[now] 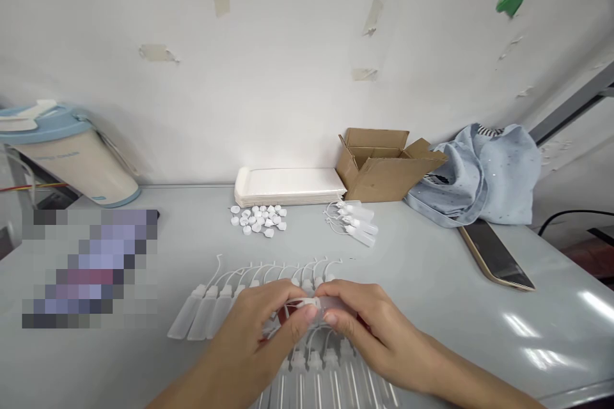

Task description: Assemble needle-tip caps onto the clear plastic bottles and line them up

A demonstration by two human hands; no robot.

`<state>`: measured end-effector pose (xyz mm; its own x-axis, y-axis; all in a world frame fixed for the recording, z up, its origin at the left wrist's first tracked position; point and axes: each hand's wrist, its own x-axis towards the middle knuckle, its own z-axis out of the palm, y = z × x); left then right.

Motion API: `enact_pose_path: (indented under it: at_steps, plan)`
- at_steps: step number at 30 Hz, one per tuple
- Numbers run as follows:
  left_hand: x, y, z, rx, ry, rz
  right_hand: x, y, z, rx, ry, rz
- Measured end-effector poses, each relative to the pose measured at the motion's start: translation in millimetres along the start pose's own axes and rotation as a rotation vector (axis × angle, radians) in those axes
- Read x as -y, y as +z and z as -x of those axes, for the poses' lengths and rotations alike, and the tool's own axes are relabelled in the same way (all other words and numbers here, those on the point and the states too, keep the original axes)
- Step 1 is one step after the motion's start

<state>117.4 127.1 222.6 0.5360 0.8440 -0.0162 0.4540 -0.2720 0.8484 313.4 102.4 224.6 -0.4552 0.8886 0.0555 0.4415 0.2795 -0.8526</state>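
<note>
Both hands meet over the grey table, pinching one small translucent squeeze bottle [330,307] held sideways. My left hand [254,326] closes its thumb and fingers on the cap end, where a thin white strap shows. The body is gripped by my right hand [378,332], and its fingers cover much of it. Something reddish shows inside the curl of the left fingers; I cannot make out what. Behind the hands lies a row of frosted bottles [204,314] with thin curved straps, partly hidden. Nearer to me lies a row of clear bottles [316,386].
Small white caps [259,218] lie scattered beyond the bottles, with several strapped bottles [359,227] to their right. Against the wall are a stack of white packets [290,184] and an open cardboard box [388,172]. A phone [499,259], blue bag [503,172] and large cup [81,160] flank them.
</note>
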Motion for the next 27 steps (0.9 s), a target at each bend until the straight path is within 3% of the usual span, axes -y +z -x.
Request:
enact_pose_path:
  at_steps: [2, 8, 10, 14, 19, 23, 27]
  plan:
    - [5, 1.4, 0, 0.016, 0.053, -0.036, -1, 0, 0, 0.015, -0.007, 0.012]
    - [20, 6.4, -1, -0.113, 0.365, -0.151, -5, 0, -3, 0.013, 0.033, -0.002]
    - [20, 5.8, -1, -0.108, 0.393, -0.155, -7, 0, -4, 0.021, 0.060, -0.043]
    - [12, 1.5, -1, -0.076, 0.268, -0.108, -9, 0, -6, 0.013, 0.081, -0.096]
    - [4, -1.8, -5, -0.032, 0.033, -0.052, -10, 1, -6, -0.076, -0.018, 0.036]
    - [3, -1.0, -5, -0.041, -0.026, -0.033, -15, 2, -5, -0.121, -0.101, 0.157]
    - [3, -1.9, -5, -0.015, -0.051, 0.042, -25, 6, -4, -0.183, -0.298, 0.333]
